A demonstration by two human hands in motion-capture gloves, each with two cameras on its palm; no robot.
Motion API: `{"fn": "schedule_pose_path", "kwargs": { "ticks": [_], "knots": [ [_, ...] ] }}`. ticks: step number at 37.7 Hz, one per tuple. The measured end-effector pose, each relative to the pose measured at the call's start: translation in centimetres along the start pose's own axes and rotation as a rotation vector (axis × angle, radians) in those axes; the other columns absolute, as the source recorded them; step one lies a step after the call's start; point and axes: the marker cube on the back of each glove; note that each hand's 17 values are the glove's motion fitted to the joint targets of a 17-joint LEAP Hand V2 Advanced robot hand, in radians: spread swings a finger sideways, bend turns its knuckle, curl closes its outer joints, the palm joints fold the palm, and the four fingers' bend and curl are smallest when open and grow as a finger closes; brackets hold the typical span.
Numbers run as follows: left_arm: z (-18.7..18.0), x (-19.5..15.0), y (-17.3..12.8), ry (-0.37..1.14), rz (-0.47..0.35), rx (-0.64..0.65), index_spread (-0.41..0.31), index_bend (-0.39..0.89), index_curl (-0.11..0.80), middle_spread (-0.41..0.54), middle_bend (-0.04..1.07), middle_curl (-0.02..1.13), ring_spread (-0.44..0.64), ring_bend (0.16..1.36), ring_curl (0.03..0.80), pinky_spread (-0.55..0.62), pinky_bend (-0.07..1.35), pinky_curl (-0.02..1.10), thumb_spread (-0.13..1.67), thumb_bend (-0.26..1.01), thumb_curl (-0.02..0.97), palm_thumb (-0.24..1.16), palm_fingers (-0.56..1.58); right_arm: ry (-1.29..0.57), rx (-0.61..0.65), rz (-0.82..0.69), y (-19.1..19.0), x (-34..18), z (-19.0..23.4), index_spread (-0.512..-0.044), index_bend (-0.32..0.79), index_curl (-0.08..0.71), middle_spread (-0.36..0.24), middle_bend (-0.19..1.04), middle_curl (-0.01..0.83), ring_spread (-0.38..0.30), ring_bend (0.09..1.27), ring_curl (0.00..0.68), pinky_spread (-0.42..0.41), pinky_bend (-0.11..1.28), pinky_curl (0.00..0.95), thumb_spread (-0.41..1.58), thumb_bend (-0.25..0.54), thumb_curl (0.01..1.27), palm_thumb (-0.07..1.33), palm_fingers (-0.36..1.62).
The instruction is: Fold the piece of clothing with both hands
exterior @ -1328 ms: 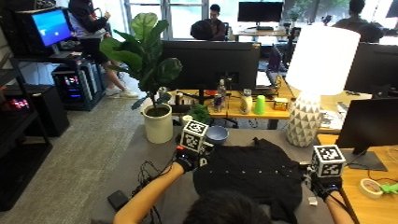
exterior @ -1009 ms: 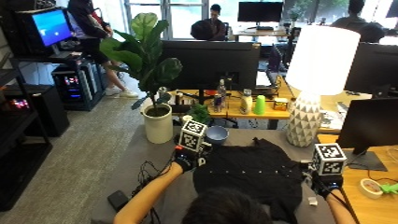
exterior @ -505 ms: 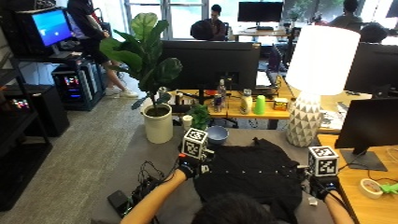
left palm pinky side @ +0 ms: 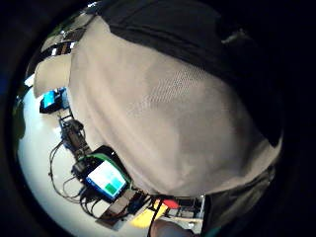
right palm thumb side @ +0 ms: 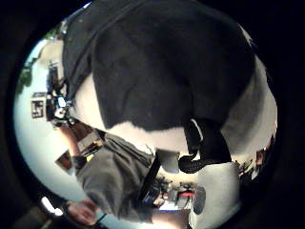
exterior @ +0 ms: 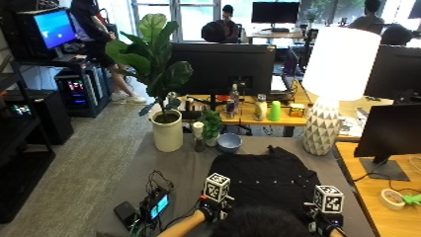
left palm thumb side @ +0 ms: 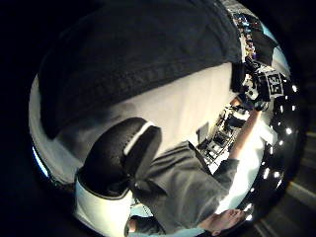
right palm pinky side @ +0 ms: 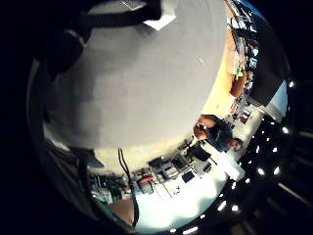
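Black garment [exterior: 271,177] lies spread on the grey desk [exterior: 172,170]. My left hand [exterior: 212,210] and right hand [exterior: 320,223] sit at its near corners; I cannot tell their grip. Next, lift the near hem and fold it away.

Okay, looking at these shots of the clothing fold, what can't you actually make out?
- Near hem of the black garment: outside view, hidden behind the person's head.
- Left hand and right hand: outside view, largely covered by what the gloves carry and the head.
- Whether either hand grips the cloth: no view shows it.
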Motion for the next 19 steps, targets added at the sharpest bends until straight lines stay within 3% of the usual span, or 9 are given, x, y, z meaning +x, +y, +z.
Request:
{"fn": "schedule_pose_path", "kwargs": {
  "ticks": [4, 7, 10, 14, 19],
  "knots": [
    [1.0, -1.0, -4.6, -0.007, 0.051, 0.249, -0.098, 0.14, 0.297, 0.015, 0.16, 0.24, 0.05, 0.57, 0.289, 0.05, 0.47, 0.35, 1.0, 0.02, 0.227, 0.17, 0.49, -0.051, 0.143, -0.002, -0.6, -0.8, -0.4, -0.387, 0.08, 0.132, -0.063, 0.09, 0.239, -0.033, 0.63, 0.39, 0.057, 0.78, 0.416, 1.03, 0.143, 0.35, 0.78, 0.34],
    [0.7, -1.3, -6.0, -0.023, 0.045, 0.341, -0.155, 0.2, 0.319, -0.09, 0.25, 0.27, -0.1, 0.55, 0.27, -0.11, 0.47, 0.33, 1.07, 0.08, 0.25, 0.31, 0.89, -0.004, 0.256, 0.007, -1.8, -0.9, -0.7, -0.375, 0.1, 0.133, -0.088, 0.24, 0.277, -0.106, 0.66, 0.363, -0.095, 0.8, 0.39, 1.03, 0.18, 0.38, 0.88, 0.77],
    [0.5, -1.6, -6.9, -0.04, 0.039, 0.367, -0.193, 0.19, 0.335, -0.159, 0.33, 0.31, -0.19, 0.55, 0.288, -0.2, 0.44, 0.34, 1.13, 0.12, 0.264, 0.39, 1.09, 0.065, 0.323, -0.004, -2.1, -1.7, -1.3, -0.348, 0.15, 0.169, -0.101, 0.3, 0.315, -0.142, 0.65, 0.374, -0.159, 0.75, 0.39, 1.01, 0.188, 0.4, 0.94, 0.95],
    [-0.6, -1.8, -5.9, -0.061, 0.026, 0.36, -0.237, 0.18, 0.36, -0.228, 0.41, 0.39, -0.27, 0.58, 0.345, -0.27, 0.43, 0.38, 1.18, 0.15, 0.276, 0.47, 1.24, 0.104, 0.326, -0.016, -1.7, -2.4, -2.0, -0.304, 0.2, 0.227, -0.119, 0.36, 0.36, -0.178, 0.68, 0.408, -0.204, 0.67, 0.397, 0.98, 0.208, 0.43, 1.02, 1.21],
    [-2.0, -2.4, -4.0, -0.08, 0.029, 0.355, -0.265, 0.19, 0.384, -0.275, 0.44, 0.43, -0.31, 0.6, 0.378, -0.32, 0.42, 0.4, 1.22, 0.15, 0.274, 0.51, 1.24, 0.072, 0.289, -0.043, 0.1, -2.8, -3.2, -0.278, 0.19, 0.283, -0.136, 0.39, 0.393, -0.198, 0.68, 0.436, -0.231, 0.61, 0.41, 0.96, 0.188, 0.44, 1.05, 1.23]
  ]
}}
